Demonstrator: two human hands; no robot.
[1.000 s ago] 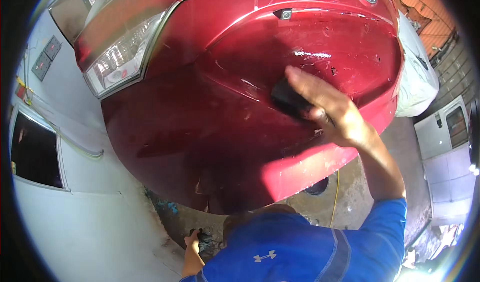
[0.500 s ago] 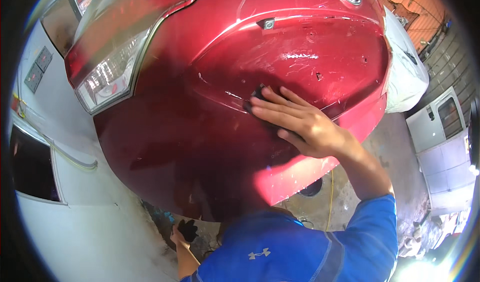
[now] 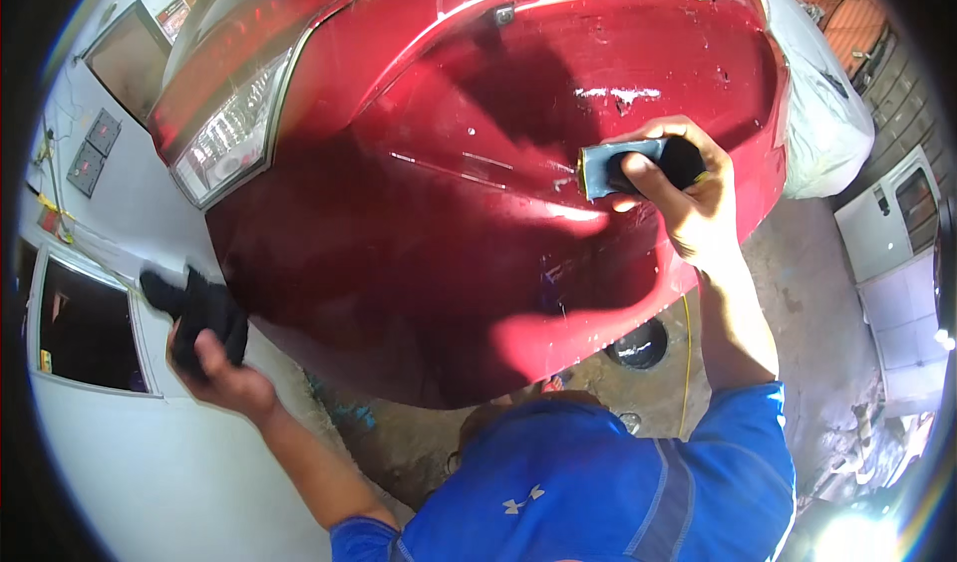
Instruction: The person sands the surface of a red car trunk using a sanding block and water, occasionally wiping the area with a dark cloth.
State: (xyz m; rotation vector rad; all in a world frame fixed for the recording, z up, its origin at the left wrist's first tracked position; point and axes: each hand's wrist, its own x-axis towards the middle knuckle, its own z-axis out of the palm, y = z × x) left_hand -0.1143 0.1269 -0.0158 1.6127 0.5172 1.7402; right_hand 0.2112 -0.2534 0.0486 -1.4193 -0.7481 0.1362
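A red car's rear panel point(image 3: 399, 223) fills the middle, its recessed area scuffed and glinting as if wet. My right hand point(image 3: 703, 213) grips a sanding block point(image 3: 598, 171), black with a blue-grey sheet around it. The block is tilted, over the right lower part of the recess; whether it touches the paint I cannot tell. Off the panel's left lower edge, my left hand point(image 3: 234, 383) is closed around a bunched black cloth point(image 3: 211, 313), possibly a glove, slightly blurred.
A clear lamp point(image 3: 229, 129) borders the panel at upper left. White sheeting point(image 3: 822, 114) covers the car's right side. Below the panel stand a dark bucket point(image 3: 638, 345) and a yellow hose or cord point(image 3: 687, 363) on the floor. A white wall point(image 3: 110, 452) runs along the left.
My right hand has moved right and turned from lying over the panel, so the sanding block now shows. My left hand has risen from low down with the black cloth.
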